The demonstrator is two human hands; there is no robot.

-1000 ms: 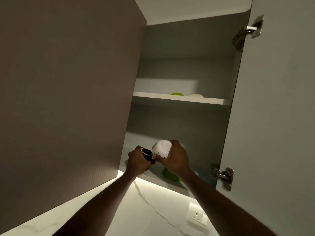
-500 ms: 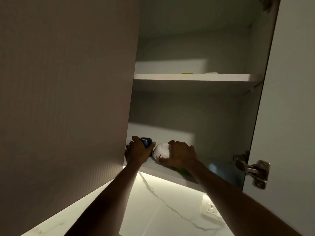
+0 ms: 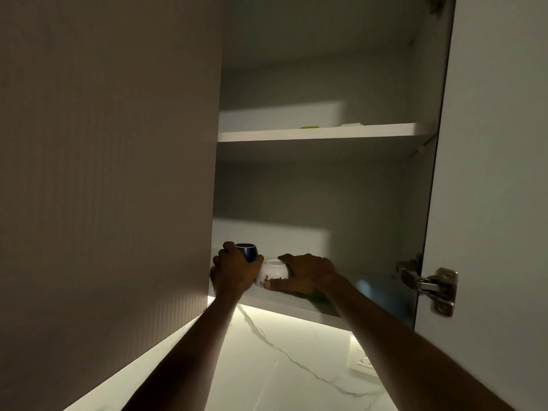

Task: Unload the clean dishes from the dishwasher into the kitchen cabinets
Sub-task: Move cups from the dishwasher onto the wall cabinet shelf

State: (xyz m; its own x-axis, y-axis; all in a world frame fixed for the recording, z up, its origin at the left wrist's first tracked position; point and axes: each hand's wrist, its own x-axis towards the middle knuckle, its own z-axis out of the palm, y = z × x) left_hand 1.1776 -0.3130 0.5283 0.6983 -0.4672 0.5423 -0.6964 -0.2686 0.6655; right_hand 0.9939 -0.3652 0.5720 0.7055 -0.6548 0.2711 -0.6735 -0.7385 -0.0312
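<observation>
View upward into an open wall cabinet, left to right. A closed cabinet door (image 3: 109, 161) fills the left side. At the near left edge of the lower shelf (image 3: 284, 301), the left hand (image 3: 234, 272) holds a small dark-blue cup (image 3: 247, 251), fingers curled round it, rim upward. Just to its right a white bowl (image 3: 272, 271) sits upside down on the shelf, touching the left hand; the right hand (image 3: 305, 274) rests against its right side, thumb by the rim, fingers loosely extended rather than clenched. A green item (image 3: 310, 127) lies on the upper shelf (image 3: 320, 133). At the far right hangs the open door (image 3: 498, 173) with its metal hinge (image 3: 430, 284). Below, a lit marble backsplash (image 3: 267, 366) bears a wall socket (image 3: 363, 358).
</observation>
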